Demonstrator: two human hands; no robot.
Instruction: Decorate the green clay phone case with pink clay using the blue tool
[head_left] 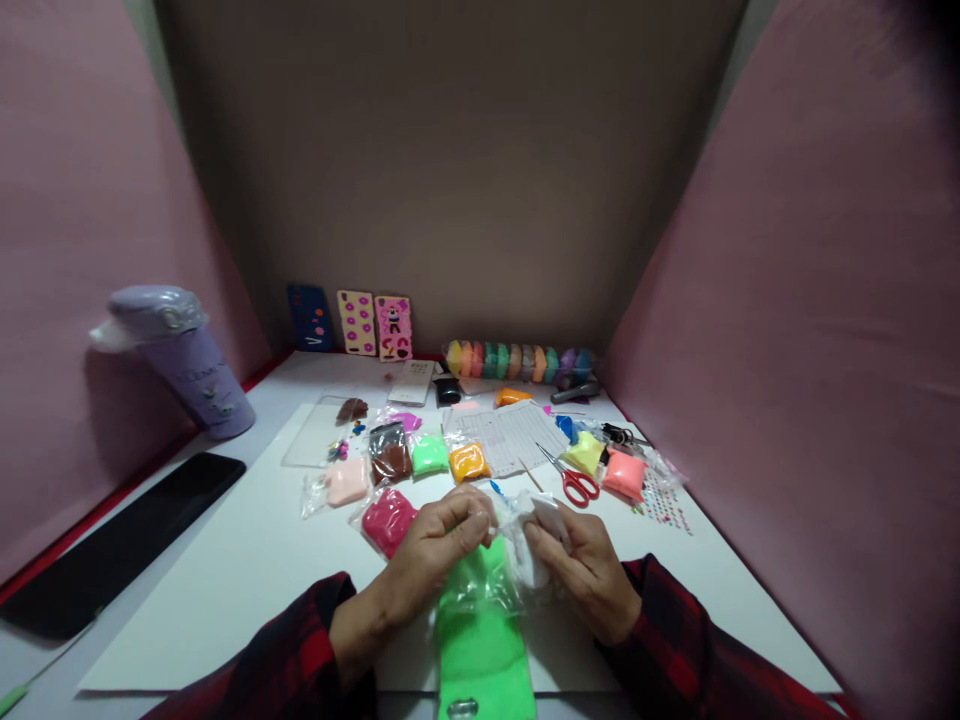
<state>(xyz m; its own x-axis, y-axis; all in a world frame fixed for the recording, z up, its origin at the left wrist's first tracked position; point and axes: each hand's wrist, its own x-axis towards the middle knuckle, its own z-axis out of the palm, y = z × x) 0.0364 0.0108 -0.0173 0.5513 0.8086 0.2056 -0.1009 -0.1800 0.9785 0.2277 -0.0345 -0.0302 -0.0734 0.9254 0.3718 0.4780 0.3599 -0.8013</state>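
Observation:
My right hand [589, 565] is closed around a clear plastic bag [480, 590] with a soft white lump, likely clay [529, 555], in it. My left hand [442, 530] has thumb and fingers pinched together at the bag's other side; the exact grip is partly hidden. Below both hands lies a bright green phone case [484, 660], its camera cut-out towards me, with the clear bag over its far part. Close to my left hand sits a packet of dark pink clay [388, 522]. Beyond my right hand lie red-handled scissors [577, 487] and a thin wooden stick [530, 474].
Bagged clay in brown [391, 455], light green [430, 455], orange [470, 461] and coral [624, 474] lies around a written sheet [510, 435]. A purple tumbler [199, 370] and a black phone [127, 540] are at left. Decorated phone cases [356, 322] lean at the back.

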